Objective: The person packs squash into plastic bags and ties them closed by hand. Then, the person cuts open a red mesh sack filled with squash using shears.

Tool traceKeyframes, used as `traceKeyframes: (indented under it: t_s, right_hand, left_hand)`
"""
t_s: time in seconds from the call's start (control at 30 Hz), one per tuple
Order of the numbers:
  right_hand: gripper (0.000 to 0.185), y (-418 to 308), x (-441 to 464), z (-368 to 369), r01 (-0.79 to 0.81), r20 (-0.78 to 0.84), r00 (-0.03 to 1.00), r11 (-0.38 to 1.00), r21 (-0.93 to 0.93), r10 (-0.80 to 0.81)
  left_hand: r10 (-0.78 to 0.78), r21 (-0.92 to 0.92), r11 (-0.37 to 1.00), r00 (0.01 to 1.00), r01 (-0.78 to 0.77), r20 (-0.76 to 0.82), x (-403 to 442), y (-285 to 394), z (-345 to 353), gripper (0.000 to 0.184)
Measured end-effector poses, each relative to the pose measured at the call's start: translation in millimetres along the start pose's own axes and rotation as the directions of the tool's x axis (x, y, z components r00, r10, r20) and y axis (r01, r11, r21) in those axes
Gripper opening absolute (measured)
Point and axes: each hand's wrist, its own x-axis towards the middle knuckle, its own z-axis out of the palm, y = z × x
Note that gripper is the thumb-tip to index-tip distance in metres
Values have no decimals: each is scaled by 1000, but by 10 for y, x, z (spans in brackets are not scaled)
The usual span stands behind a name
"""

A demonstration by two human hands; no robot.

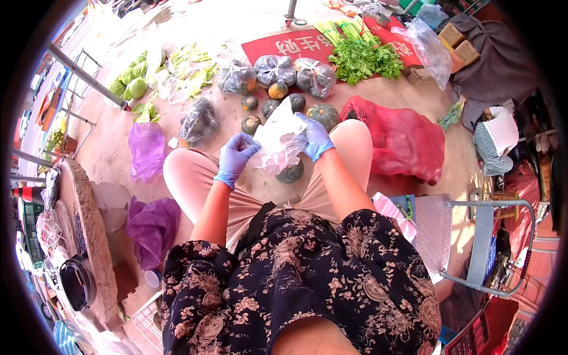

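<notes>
Both hands up over the gap between the knees now: the left hand (238, 155) pinching one edge of a crumpled white sheet (278, 139) (paper or thin plastic, I can't tell from here), the right hand (316, 141) pinching the opposite edge, presumably so it doesn't fold in on itself. That sheet hangs dead centre, above a dark green squash (290, 174) on the floor (229, 113), while more loose squashes (251, 124) sit just past the hands, likely grouped there for easy reach. Behind them, three knotted bags of squash (276, 71) form the far edge. Room to move? Tight on the right, where the knee (356, 142) comes close to a bulging red mesh sack (402, 142). The left offers a bare strip, between the squashes and a lone tied bag (199, 121), with a purple sack (147, 151) beyond the other knee (178, 168).
</notes>
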Motion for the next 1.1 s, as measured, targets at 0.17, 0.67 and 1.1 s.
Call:
traceKeyframes:
  t_s: [0.17,0.67,1.1]
  right_hand:
    - [64,-321,-355,270,-100,106,989,995,-9,101]
    - [82,-363,-598,580,-184,286,916,929,-320,280]
    - [29,75,-131,-118,-5,27,927,-83,-997,-373]
  left_hand:
    - [-357,-560,813,897,160,-262,182,-176,-257,18]
    - [471,600,654,869,-461,154,38,941,42,81]
    - [-578,-870,456,806,186,-130,355,-89,-602,13]
